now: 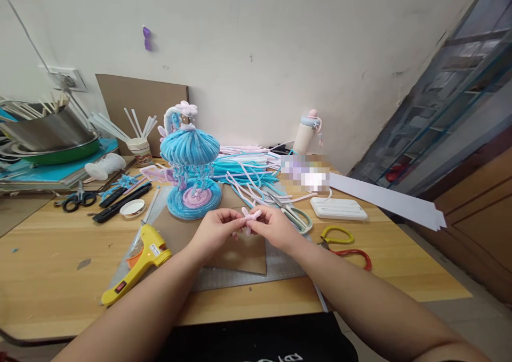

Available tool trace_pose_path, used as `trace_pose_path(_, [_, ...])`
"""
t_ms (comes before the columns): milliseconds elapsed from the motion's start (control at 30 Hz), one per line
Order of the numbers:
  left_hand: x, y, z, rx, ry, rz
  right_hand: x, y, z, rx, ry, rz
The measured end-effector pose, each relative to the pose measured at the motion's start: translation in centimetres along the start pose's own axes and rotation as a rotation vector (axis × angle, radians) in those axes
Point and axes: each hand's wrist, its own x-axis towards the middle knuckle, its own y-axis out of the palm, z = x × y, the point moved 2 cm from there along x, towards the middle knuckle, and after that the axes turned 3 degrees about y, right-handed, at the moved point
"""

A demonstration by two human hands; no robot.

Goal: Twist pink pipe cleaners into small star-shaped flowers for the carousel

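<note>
My left hand (216,228) and my right hand (274,227) meet over a brown cardboard sheet (240,252) on the wooden table (52,276). Both pinch a small pale pink pipe-cleaner piece (251,215) between their fingertips. Just behind the hands stands a blue and pink pipe-cleaner mushroom-shaped model (191,162) on a round base. A heap of blue, pink and white pipe cleaners (244,170) lies behind it.
A yellow glue gun (138,263) lies left of my left arm. Green-handled scissors (296,215), yellow and red handled pliers (346,244) and a white box (338,208) lie at the right. Black scissors (78,199), a cup of sticks (138,143) and metal bowls (48,133) stand at the left.
</note>
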Motion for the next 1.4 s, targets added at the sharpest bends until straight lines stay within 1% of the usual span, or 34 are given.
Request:
trace_pose_path(133, [-0.1, -0.1, 0.0, 0.149, 0.027, -0.040, -0.1, -0.1, 0.0, -0.089, -0.032, -0.005])
trace_pose_path(200, [0.0, -0.2, 0.2, 0.155, 0.024, -0.062, -0.2, 0.0, 0.0, -0.135, -0.047, -0.022])
trace_pose_path(267, [0.0, -0.2, 0.5, 0.075, -0.006, -0.065, -0.3, 0.1, 0.0, -0.159, -0.063, -0.033])
trace_pose_path(333, [0.1, -0.2, 0.7, -0.082, -0.069, -0.049, -0.4, 0.1, 0.2, -0.198, -0.099, -0.035])
trace_pose_path(433, [0.0, -0.1, 0.8, -0.343, -0.195, 0.026, -0.5, 0.0, 0.6, -0.288, -0.193, -0.031])
trace_pose_path(533, [-0.2, -0.1, 0.7, -0.495, -0.293, 0.115, -0.7, -0.1, 0.9, -0.354, -0.291, -0.004])
trace_pose_path(633, [-0.3, -0.2, 0.7, -0.566, -0.356, 0.176, -0.9, -0.1, 1.3, -0.366, -0.387, 0.070])
trace_pose_path(767, [-0.4, -0.3, 0.7, -0.603, -0.396, 0.243, -1.1, 0.0, 1.6, -0.334, -0.483, 0.162])
trace_pose_path(833, [-0.4, -0.3, 0.6, -0.611, -0.411, 0.257, -1.0, 0.0, 1.6, -0.309, -0.473, 0.150])
trace_pose_path(900, [-0.4, -0.3, 0.4, -0.622, -0.414, 0.259, -0.8, -0.1, 1.3, -0.210, -0.390, 0.096])
trace_pose_path(933, [-0.5, -0.3, 0.3, -0.622, -0.396, 0.256, -0.7, -0.1, 1.0, -0.113, -0.321, 0.076])
trace_pose_path(1000, [-0.4, -0.2, -0.1, -0.585, -0.314, 0.238, -0.4, 0.1, 0.4, 0.118, -0.163, 0.076])
trace_pose_path(1067, [-0.4, -0.2, -0.4, -0.476, -0.185, 0.169, -0.3, 0.3, 0.0, 0.315, -0.026, 0.101])
trace_pose_path(1133, [-0.3, -0.2, -0.6, -0.296, -0.045, 0.073, -0.2, 0.4, -0.2, 0.425, 0.062, 0.100])
trace_pose_path(1200, [-0.3, -0.1, -0.7, -0.116, 0.079, 0.008, -0.2, 0.5, -0.3, 0.492, 0.122, 0.083])
trace_pose_path(1267, [-0.3, 0.0, -0.5, 0.033, 0.172, -0.019, -0.2, 0.5, -0.2, 0.526, 0.156, 0.068])
trace_pose_path(1333, [-0.3, 0.0, -0.2, 0.161, 0.228, -0.048, -0.2, 0.5, -0.2, 0.538, 0.170, 0.056])
trace_pose_path(1400, [-0.3, -0.1, 0.1, 0.264, 0.254, -0.081, -0.2, 0.6, -0.1, 0.532, 0.164, 0.052])
